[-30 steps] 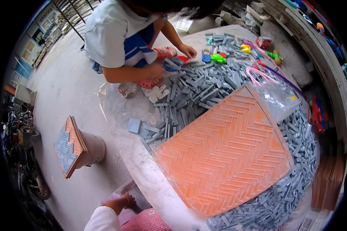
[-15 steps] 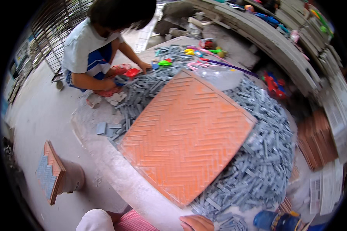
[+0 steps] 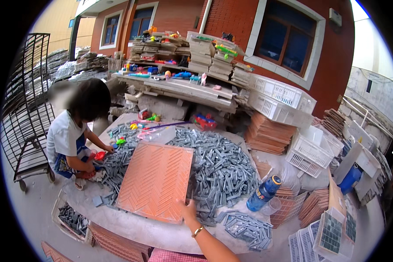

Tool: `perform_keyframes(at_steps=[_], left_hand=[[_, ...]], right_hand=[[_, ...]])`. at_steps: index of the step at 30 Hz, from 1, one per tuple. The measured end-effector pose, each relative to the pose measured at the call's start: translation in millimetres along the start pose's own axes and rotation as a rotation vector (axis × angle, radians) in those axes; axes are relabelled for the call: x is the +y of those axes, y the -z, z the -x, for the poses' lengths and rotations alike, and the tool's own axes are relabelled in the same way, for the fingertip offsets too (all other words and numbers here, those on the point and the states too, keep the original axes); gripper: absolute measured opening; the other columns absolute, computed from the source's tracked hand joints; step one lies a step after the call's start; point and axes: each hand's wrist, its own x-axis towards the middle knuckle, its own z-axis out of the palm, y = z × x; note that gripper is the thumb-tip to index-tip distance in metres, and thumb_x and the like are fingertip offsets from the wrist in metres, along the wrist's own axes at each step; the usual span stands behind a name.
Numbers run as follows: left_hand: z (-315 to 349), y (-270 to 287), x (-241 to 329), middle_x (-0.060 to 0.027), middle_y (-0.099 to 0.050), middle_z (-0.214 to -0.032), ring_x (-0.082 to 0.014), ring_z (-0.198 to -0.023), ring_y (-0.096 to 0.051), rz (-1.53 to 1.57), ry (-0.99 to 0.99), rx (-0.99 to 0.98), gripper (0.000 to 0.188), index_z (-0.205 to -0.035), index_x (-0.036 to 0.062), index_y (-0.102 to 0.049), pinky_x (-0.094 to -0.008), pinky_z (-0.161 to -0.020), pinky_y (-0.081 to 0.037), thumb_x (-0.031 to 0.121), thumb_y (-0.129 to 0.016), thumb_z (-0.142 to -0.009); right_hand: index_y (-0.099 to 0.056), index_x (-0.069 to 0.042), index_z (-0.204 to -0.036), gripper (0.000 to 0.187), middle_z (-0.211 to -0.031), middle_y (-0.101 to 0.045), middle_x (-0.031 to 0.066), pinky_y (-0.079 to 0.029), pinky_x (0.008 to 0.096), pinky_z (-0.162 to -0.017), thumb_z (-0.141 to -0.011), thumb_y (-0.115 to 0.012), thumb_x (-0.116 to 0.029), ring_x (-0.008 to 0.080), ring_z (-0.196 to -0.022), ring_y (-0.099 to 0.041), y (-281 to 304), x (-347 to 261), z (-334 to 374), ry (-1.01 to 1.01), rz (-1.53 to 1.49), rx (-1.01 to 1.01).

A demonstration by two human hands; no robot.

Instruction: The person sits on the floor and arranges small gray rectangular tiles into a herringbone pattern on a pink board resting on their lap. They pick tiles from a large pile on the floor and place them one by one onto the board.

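Herringbone tray (image 3: 155, 181) sits on our worktop (image 3: 161, 231), grey tile strips (image 3: 222, 170) heaped within easy reach, our right hand (image 3: 187, 212) at its edge, perhaps steadying it, fingers (image 3: 180, 204) bent but grip unclear, left hand unseen.

A golden bangle (image 3: 197, 231) and a pink checked garment (image 3: 174, 256) are worn.
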Motion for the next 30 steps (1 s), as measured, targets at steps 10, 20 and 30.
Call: perform_keyframes(at_steps=[10, 20, 30], left_hand=[[142, 118, -50, -0.0084, -0.061, -0.12, -0.0191, -0.104, -0.059, 1.677, -0.027, 0.181, 0.047, -0.139, 0.0093, -0.045, -0.0306, -0.079, -0.05, 0.028, -0.054, -0.097], [211, 18, 19, -0.0108, -0.056, -0.123, -0.0184, -0.105, -0.056, 1.078, -0.088, -0.073, 0.053, -0.14, -0.0023, -0.037, -0.0285, -0.088, -0.044, 0.022, -0.052, -0.095], [147, -53, 59, -0.0149, -0.059, -0.122, -0.0234, -0.111, -0.057, 1.434, -0.315, 0.047, 0.048, -0.129, -0.0081, -0.048, -0.0319, -0.095, -0.045, -0.001, -0.049, -0.082]], right_hand=[[-0.058, 0.006, -0.117, 0.033, -0.108, -0.065, 0.0115, -0.053, 0.0321, -0.078, -0.092, -0.061, -0.015, 0.0183, -0.091, -0.065, 5, -38, 238, -0.187, -0.39, -0.32], [-0.057, 0.003, -0.121, 0.038, -0.111, -0.065, 0.0107, -0.053, 0.0328, -0.083, -0.093, -0.061, -0.022, 0.0187, -0.095, -0.065, 159, 32, 541, -0.579, -0.439, -0.075], [-0.056, 0.0, -0.126, 0.044, -0.114, -0.065, 0.0082, -0.052, 0.0326, -0.085, -0.093, -0.061, -0.028, 0.0182, -0.097, -0.064, 234, 85, 480, -0.526, -0.412, -0.177]])
